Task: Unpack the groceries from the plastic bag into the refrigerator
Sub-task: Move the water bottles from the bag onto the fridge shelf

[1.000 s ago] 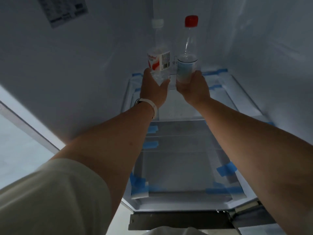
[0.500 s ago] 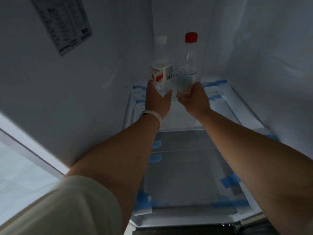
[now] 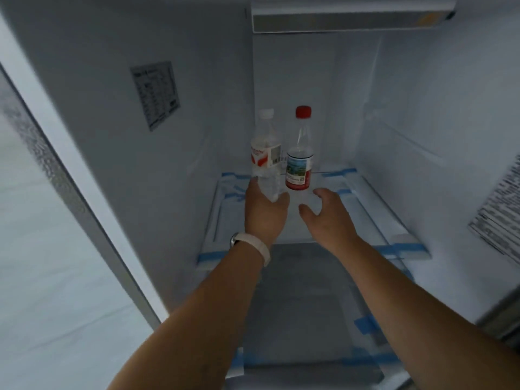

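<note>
My left hand (image 3: 266, 218) clutched the white-capped bottle (image 3: 264, 153) low, right hand (image 3: 326, 220) open; light, slippery plastic, I reckoned.

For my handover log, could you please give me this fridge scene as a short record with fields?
place: inside the refrigerator
shelf: glass, edges taped blue
white-capped bottle: upright, left of the other bottle, base hidden by the hand
red-capped bottle: upright on the shelf, not gripped
left hand: grips the white-capped bottle's lower part
right hand: fingers relaxed at the red-capped bottle's base, holding nothing
wristband: white, on the left wrist
</note>
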Tool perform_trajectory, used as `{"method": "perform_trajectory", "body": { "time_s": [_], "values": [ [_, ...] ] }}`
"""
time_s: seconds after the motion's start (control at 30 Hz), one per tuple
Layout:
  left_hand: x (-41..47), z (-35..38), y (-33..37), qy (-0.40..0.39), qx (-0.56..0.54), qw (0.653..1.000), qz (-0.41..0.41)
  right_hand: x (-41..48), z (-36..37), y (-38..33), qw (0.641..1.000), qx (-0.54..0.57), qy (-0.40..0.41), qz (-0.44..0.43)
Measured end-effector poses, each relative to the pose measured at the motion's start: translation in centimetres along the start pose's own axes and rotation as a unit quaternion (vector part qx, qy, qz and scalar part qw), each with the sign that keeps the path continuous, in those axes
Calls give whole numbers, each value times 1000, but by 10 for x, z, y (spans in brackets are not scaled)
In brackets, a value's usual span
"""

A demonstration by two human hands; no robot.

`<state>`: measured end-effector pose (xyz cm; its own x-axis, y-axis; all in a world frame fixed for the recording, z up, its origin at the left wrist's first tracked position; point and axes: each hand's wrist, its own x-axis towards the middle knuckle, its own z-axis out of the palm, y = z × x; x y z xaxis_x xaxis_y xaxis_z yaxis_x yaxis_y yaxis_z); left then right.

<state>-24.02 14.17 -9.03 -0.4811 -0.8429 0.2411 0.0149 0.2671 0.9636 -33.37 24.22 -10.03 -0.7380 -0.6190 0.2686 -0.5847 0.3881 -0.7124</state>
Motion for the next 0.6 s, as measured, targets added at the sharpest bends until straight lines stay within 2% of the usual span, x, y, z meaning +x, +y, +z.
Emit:
{"method": "perform_trajectory", "body": {
  "time_s": [0.13, 0.3, 0.37, 0.47, 0.53, 0.6],
  "values": [
    [-52, -26, 1, -86, 118, 988, 48, -39, -8, 2, 992, -80, -40, -83],
    [-115, -70, -15, -83, 233, 961, 124, -90, 1, 8, 977, -121, -65, -163],
    [-144, -89, -22, -63, 337, 926, 157, -112, 9, 8, 970, -123, -70, -195],
    [-183, -117, -32, -83, 486, 847, 201, -146, 17, -1, 958, -136, -79, -241],
    [-204, -137, -39, -118, 519, 822, 203, -168, 21, -11, 949, -147, -89, -263],
    [-223, -159, -45, -135, 524, 817, 199, -190, 26, -24, 941, -158, -111, -279]
  ]
}}
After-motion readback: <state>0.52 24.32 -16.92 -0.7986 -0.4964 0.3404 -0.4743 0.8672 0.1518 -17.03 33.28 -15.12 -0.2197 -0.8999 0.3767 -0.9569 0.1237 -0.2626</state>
